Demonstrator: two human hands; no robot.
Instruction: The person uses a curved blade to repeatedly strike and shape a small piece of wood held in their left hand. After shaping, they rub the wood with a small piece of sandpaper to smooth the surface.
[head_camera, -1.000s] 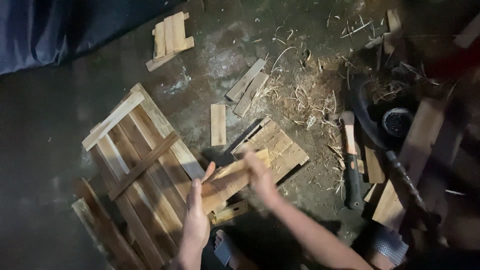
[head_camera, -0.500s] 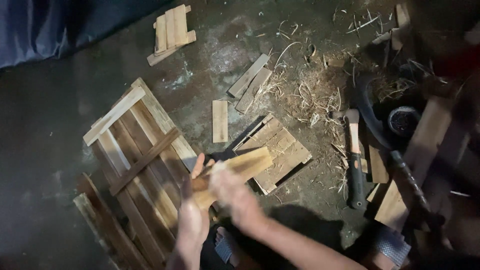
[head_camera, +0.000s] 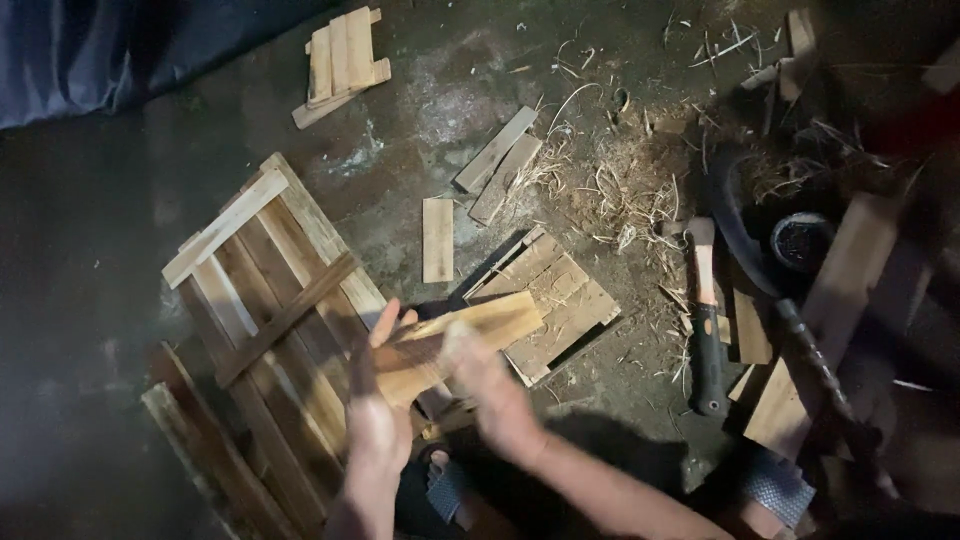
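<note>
Both hands have shifted left — left hand (head_camera: 378, 400) and blurred right hand (head_camera: 490, 385) grasp the wood piece (head_camera: 455, 340) over the floor (head_camera: 100, 230); next needs firm grip

dim scene, lit only by a pool of light over the middle of the concrete floor (head_camera: 420, 90); the edges and corners fall into deep shadow. the right hand (head_camera: 495, 390) is smeared by motion blur, the left hand (head_camera: 375, 420) a little sharper. grainy, no glare.
</note>
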